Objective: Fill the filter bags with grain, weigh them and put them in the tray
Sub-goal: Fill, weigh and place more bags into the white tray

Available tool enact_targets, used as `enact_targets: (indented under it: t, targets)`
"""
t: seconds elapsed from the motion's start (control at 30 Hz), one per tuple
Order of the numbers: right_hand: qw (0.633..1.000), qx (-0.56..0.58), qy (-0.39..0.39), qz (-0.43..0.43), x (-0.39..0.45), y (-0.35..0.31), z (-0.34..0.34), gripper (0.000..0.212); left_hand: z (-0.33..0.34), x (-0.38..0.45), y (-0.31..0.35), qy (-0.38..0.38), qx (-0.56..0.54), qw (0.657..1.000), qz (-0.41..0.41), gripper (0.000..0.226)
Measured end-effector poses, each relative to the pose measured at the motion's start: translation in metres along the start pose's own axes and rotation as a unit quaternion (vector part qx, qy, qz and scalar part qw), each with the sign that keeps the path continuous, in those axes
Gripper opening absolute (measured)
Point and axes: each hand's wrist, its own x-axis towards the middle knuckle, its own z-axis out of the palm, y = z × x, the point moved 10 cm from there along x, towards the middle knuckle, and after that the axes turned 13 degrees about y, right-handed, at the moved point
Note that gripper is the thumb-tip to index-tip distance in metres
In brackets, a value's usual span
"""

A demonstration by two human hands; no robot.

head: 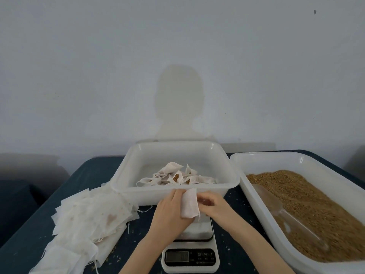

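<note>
Head view: dark blue table (94,175) stands against plain pale wall (98,66).

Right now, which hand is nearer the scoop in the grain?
Right. The right hand is beside the bag over the scale, closer to the scoop; the left hand is farther off.

Both forearms bare, entering from bottom edge and converging toward centre. Left hand (169,210) palm turned inward, fingers curled, gripping a filter bag (190,203) along its left side. Right hand (212,204) meets it from the right, fingertips bent in against the bag's right edge; blurred, exact pinch unclear. Hands nearly touching, wrists level.
</note>
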Motion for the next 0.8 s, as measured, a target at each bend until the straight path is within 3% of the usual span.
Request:
enact_targets:
  t: [0.13,0.33,0.4,0.53,0.67,0.8]
  targets:
    - [0.997,-0.037,-0.055,0.05,-0.005,0.012,0.007,0.024,0.005,-0.002,0.0,-0.016,0.037,0.999,0.017,0.062]
    - [0.998,-0.047,-0.029,0.001,-0.003,0.004,-0.001,0.021,0.006,-0.006,0.004,-0.042,0.033,0.998,0.023,0.051]
    - [0.994,-0.108,-0.019,-0.012,-0.002,0.005,-0.004,0.018,0.007,-0.007,0.005,-0.059,0.024,0.998,0.022,0.045]
    - [0.968,-0.245,0.006,-0.058,0.002,0.002,-0.019,0.031,0.008,-0.009,0.006,-0.091,-0.016,0.996,0.009,0.037]
    - [0.951,-0.3,-0.013,-0.077,0.0,-0.007,-0.024,0.016,0.012,-0.01,0.012,-0.116,-0.016,0.993,0.022,0.041]
    - [0.957,-0.276,-0.033,-0.087,-0.004,-0.012,-0.026,0.039,0.018,-0.013,0.012,-0.154,-0.029,0.988,0.008,0.037]
